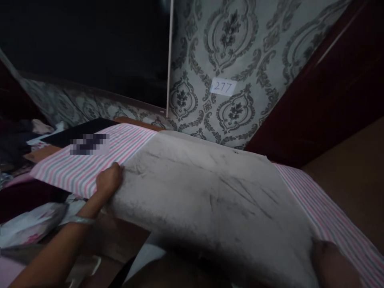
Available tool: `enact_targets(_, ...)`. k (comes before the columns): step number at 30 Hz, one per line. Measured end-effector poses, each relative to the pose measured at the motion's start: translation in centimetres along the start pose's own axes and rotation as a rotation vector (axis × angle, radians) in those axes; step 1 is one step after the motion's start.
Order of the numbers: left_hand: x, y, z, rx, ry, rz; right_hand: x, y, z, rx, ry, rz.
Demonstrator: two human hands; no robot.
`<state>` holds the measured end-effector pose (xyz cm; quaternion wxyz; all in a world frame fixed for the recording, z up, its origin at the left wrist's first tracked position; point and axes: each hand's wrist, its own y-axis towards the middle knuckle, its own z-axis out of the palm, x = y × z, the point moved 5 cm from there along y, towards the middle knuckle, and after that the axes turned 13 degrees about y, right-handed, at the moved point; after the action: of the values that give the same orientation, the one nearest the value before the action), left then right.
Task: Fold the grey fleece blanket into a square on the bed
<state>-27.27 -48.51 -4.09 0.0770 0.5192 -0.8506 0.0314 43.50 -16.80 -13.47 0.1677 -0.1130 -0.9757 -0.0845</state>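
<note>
A broad, smudged grey panel (pixel 204 192) with pink, grey and white striped fabric (pixel 75 176) at both ends stretches before a wall papered in grey damask (pixel 184 98), its long axis running from far left to near right. The left hand (pixel 109 179), fingers curled closed, grips the near edge where stripes meet grey. The blurred right hand (pixel 334 262) is at the near right; its finger closure cannot be told.
</note>
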Motion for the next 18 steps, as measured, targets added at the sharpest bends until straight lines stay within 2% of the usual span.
enact_targets(3,-0.1,0.3,0.1,0.011,-0.006,0.019,1.7,-0.7,-1.6,0.069,-0.101,0.089)
enact_targets(8,-0.1,0.1,-0.1,0.026,0.009,0.006,3.4,-1.9,-3.5,0.073,-0.109,0.083)
enact_targets(12,0.6,-0.5,-0.1,0.087,0.082,0.017,2.8,-3.6,-4.1,0.114,-0.117,0.097)
enact_targets(15,1.2,-1.3,0.2,0.148,0.137,0.010,2.1,-4.8,-4.6,0.092,-0.133,0.134)
enact_targets(18,1.4,-2.0,0.0,0.122,0.152,-0.040,1.7,-5.2,-4.8,0.066,-0.144,0.143)
